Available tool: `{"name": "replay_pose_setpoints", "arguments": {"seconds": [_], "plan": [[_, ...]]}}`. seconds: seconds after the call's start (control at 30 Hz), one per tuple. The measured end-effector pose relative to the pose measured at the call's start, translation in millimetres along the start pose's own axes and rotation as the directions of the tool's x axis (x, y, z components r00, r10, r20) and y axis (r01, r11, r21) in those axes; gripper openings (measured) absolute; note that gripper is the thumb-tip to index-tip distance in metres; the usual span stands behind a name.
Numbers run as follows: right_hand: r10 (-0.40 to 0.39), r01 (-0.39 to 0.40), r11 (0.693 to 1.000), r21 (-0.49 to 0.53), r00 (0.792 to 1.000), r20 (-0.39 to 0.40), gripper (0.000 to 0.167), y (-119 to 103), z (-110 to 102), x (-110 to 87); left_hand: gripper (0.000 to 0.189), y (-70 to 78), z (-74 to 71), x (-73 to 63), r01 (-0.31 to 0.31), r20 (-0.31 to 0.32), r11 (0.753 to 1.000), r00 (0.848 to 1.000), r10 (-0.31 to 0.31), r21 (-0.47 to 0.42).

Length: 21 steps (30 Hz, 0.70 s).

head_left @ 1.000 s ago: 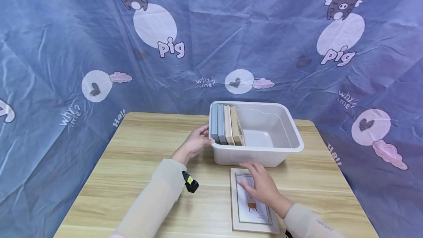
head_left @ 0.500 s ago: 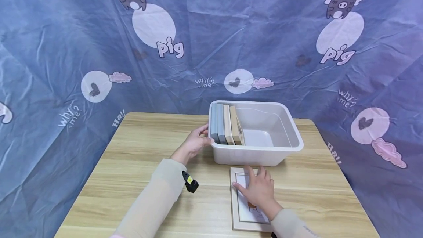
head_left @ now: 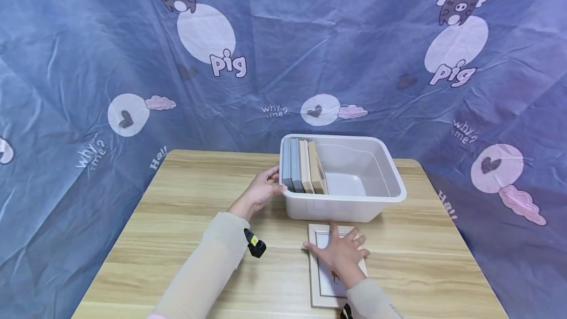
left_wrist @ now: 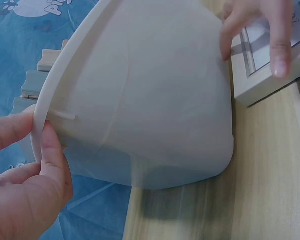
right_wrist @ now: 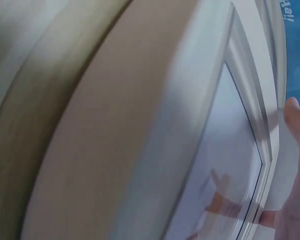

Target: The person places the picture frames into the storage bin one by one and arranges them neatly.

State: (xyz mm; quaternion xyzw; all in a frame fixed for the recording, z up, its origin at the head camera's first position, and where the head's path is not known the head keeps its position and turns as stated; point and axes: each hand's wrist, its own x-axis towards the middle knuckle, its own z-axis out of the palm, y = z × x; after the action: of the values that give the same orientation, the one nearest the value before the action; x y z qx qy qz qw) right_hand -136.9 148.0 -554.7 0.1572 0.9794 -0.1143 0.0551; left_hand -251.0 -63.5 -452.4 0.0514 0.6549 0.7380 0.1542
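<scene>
A light grey plastic bin [head_left: 336, 209] stands at the back of the table. My left hand [head_left: 259, 192] pinches its rim at the left side; in the left wrist view the thumb and fingers lie on both sides of that rim. Just in front of the bin a cream picture frame [head_left: 315, 279] lies flat, face up. Over it is my right hand [head_left: 342, 254], fingers spread; whether they touch it I cannot tell. The right wrist view shows the glass [right_wrist: 225, 130] reflecting fingers. Much of the picture is hidden under the hand.
Several slim frame-like pieces stand upright at the bin's left end: blue-grey ones [head_left: 296, 176], a cream one [head_left: 305, 174] and a tan one [head_left: 315, 171]. The wooden table [head_left: 177, 240] meets a blue patterned cloth [head_left: 274, 63] behind and at both sides.
My right hand has moved left over the picture frame, turning and spreading its fingers. The left hand has kept its hold on the bin's rim.
</scene>
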Motion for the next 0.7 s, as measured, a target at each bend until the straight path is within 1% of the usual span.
{"name": "replay_pose_setpoints", "arguments": {"seconds": [0.13,0.37,0.5,0.7], "plan": [[0.038,-0.038,0.999,0.006,0.999,0.019,0.125,-2.6,1.4,-0.3,0.074,0.9,1.1,-0.9,-0.004,0.002,1.0,1.0,0.004,-0.001],[0.078,-0.079,0.996,0.045,0.997,0.02,0.13,-4.5,4.6,0.5,0.075,1.1,1.3,-0.4,0.009,-0.008,1.0,1.0,-0.009,-0.002],[0.098,-0.101,0.993,0.068,0.994,0.046,0.136,-5.5,3.1,1.8,0.075,0.4,1.0,-0.2,0.009,-0.008,1.0,1.0,-0.009,-0.008],[0.126,-0.134,0.985,0.105,0.989,0.079,0.135,-5.4,1.9,4.9,0.075,-0.5,0.9,-0.4,0.006,-0.003,1.0,1.0,-0.006,-0.005]]}}
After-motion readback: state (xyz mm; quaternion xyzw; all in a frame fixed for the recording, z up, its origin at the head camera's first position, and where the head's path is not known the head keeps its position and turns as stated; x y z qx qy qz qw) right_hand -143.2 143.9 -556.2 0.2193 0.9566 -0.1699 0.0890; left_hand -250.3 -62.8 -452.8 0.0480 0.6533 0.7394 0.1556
